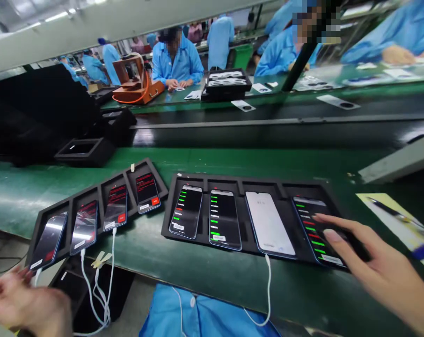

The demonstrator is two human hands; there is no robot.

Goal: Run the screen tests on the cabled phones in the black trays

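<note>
Left hand: the left hand (20, 304) hangs low at the bench edge, fingers loosely curled and holding nothing, just beside the white cables (99, 281) and the near end of the left tray (92, 192).
Left tray: four phones sit in its slots, most showing red on their screens; at least two are plugged into the cables.
Right tray: the right tray (233, 180) holds four more phones; two show green and red lists, the third phone (270, 224) shows a white screen and has a cable in it.
Right hand: the right hand (376, 262) is stretched flat, fingers together, fingertips touching the rightmost phone (312, 229) in the end slot.
Step in hand: likely checking or tapping that phone's test screen.
Next move: seems to need a light, exact touch without shifting the phone.
Surface: a green bench (198, 161), a black belt beyond.
Room: a factory line, people in blue coats (179, 61) at work opposite.
</note>
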